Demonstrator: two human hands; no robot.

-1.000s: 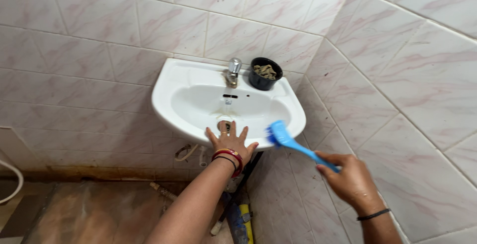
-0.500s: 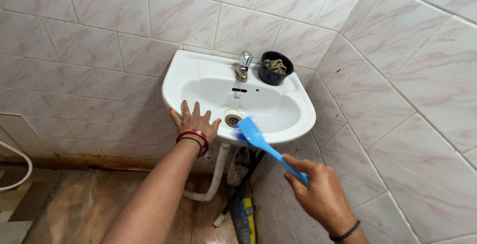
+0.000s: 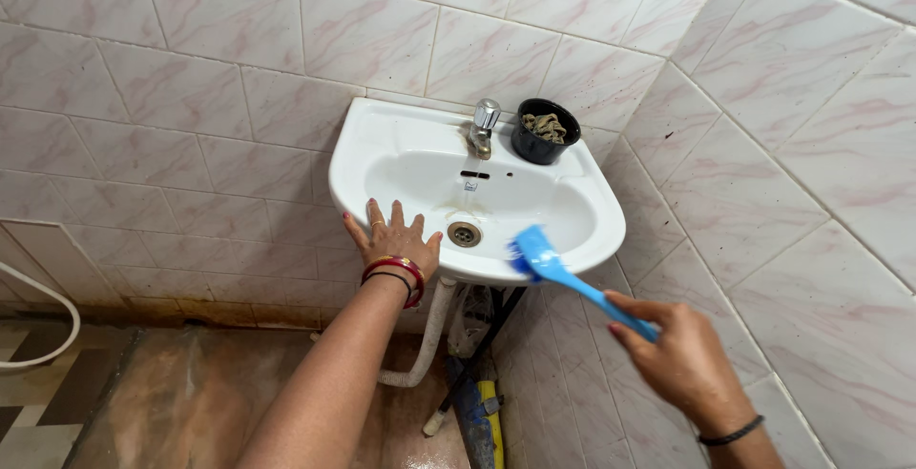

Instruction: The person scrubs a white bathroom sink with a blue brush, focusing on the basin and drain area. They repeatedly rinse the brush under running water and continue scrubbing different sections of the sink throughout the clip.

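Note:
A white wall-hung washbasin [image 3: 401, 149] sits in the tiled corner. My left hand [image 3: 393, 236] lies flat, fingers spread, on the basin's front-left rim; red and black bangles circle the wrist. My right hand [image 3: 682, 359] grips the handle of a blue scrubbing brush [image 3: 549, 264], whose bristle head presses against the basin's front rim, right of the drain [image 3: 465, 234]. A metal tap [image 3: 485, 125] stands at the back of the basin.
A black cup [image 3: 544, 131] holding a brownish scrubber stands on the basin's back right ledge. A white drain hose [image 3: 429, 335] hangs under the basin, beside a black bracket and a blue-and-yellow tool [image 3: 477, 416] on the wet brown floor. A white hose [image 3: 48, 335] loops at far left.
The brush head slid from the middle of the front rim to the right along it. My left hand stays on the front-left rim, where it had moved from the front centre earlier.

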